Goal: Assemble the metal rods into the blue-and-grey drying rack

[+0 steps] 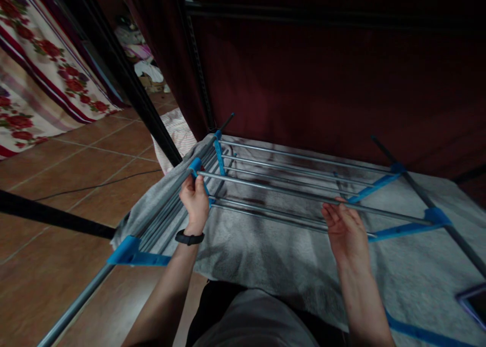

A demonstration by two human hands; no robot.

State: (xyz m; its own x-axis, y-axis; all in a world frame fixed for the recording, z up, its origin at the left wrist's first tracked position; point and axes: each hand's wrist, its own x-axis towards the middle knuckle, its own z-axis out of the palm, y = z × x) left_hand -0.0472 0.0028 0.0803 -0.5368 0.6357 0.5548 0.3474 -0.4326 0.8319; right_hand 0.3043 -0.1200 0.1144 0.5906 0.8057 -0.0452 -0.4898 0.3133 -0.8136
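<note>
A metal rack frame with grey rods [288,172] and blue plastic connectors lies low over a grey towel [266,251] on the floor. My left hand [195,200], with a black band at the wrist, grips a rod end right at a blue connector [195,165] on the left side rail. My right hand [343,225] rests with fingers extended on a long cross rod [304,196] near a blue bracket [374,186].
A dark maroon curtain [322,83] hangs behind the rack. Black poles [132,83] cross at the left over brown floor tiles [68,169]. A floral cloth [41,73] hangs far left. A phone-like device [474,304] lies at the right edge of the towel.
</note>
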